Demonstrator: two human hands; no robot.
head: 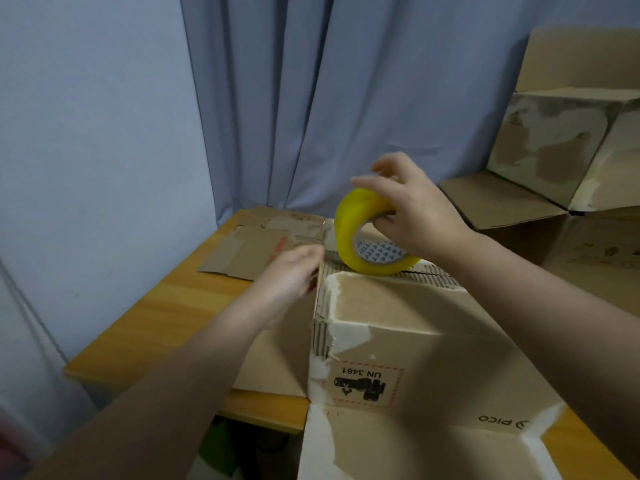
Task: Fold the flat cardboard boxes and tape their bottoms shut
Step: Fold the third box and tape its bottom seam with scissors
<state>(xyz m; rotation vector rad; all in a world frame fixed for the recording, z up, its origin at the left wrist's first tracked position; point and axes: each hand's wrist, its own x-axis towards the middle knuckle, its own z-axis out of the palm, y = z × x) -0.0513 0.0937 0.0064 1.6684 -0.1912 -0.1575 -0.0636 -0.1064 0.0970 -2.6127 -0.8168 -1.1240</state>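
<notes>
While your right hand (pixel 412 216), wrist raised, grips the yellow tape roll (pixel 349 233) with fingers hooked in its core at the far edge of the upturned box (pixel 408 306), and your left hand (pixel 294 271) presses fairly straight fingers to its far left corner above the tabletop (pixel 156 306), a hasty pull could lift the tape's end or skew the strip.

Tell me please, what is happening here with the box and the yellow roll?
A person is taping a cardboard box on a wooden table. The right hand grips the yellow tape roll, set on the far edge of the box's closed upper face. The left hand touches the box's far left corner beside the roll. Flat cardboard lies farther back on the table; folded boxes are stacked at the right.
</notes>
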